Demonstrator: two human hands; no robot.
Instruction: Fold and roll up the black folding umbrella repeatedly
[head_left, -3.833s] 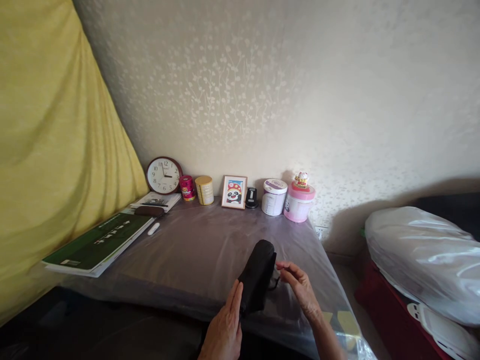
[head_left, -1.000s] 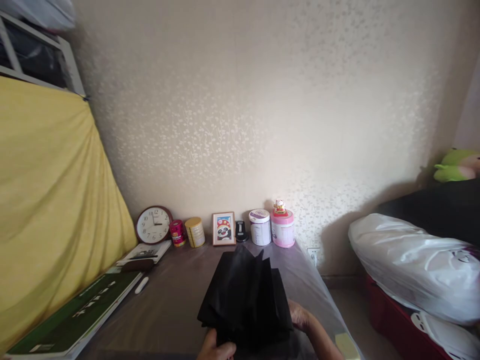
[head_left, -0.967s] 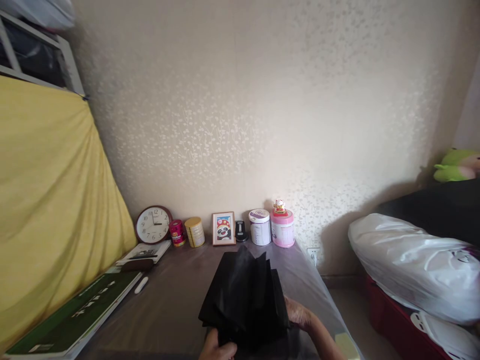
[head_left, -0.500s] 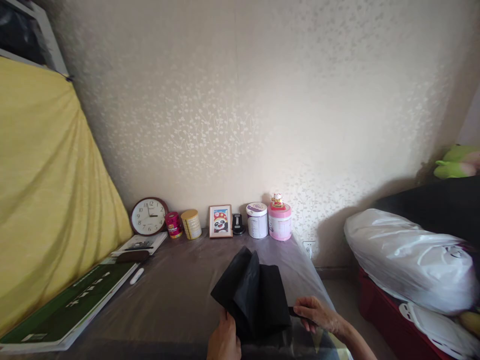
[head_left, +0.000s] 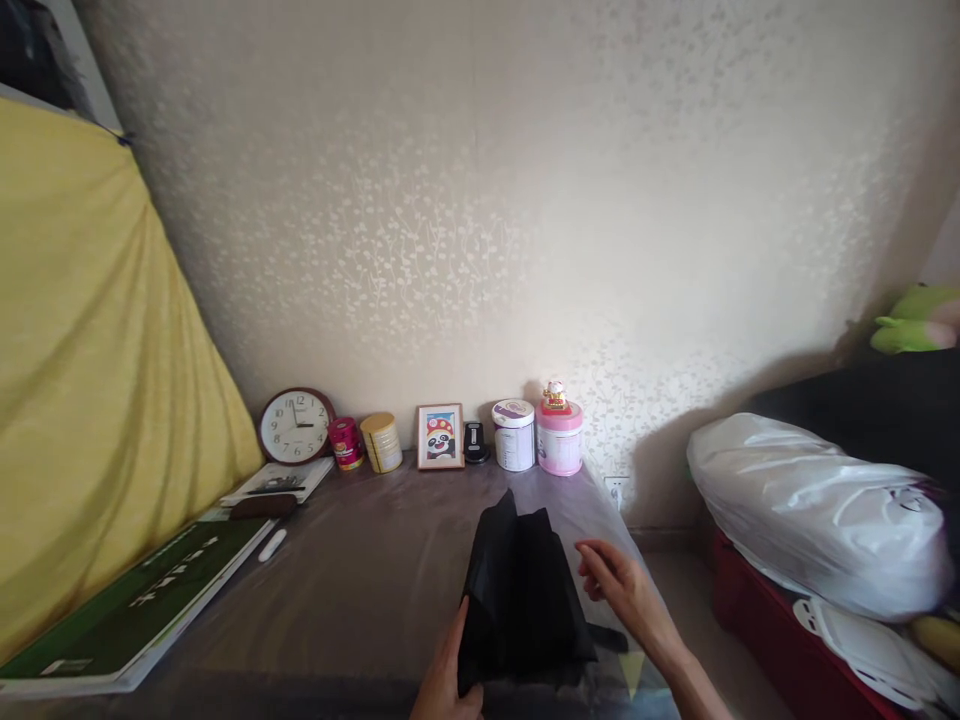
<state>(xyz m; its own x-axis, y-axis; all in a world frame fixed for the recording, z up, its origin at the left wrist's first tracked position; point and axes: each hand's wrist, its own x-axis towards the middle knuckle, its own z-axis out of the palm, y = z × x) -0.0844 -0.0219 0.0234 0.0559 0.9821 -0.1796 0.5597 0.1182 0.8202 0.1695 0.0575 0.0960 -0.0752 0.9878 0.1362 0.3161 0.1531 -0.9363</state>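
Observation:
A folded black fabric item [head_left: 521,590] with upright pleats stands near the front of the table; I cannot make out its exact kind. My left hand [head_left: 448,670] grips its lower left side, with the thumb along the fabric. A short dark strap or tab [head_left: 609,638] sticks out from its lower right and lies over the tabletop. My right hand [head_left: 615,585] hovers just right of the fabric, apart from it, with loosely bent fingers and nothing visible in them.
Along the wall stand a clock [head_left: 297,427], a yellow-lidded tin [head_left: 382,444], a framed panda picture [head_left: 440,438] and a pink canister [head_left: 560,445]. A green book [head_left: 142,600] lies left on the table [head_left: 352,580]. A white plastic bag [head_left: 817,510] sits right, beyond the table edge.
My right hand has let go of the dark strap and moved slightly up. The black fabric has become narrower, its left flap drawn inward, while my left hand stays on it.

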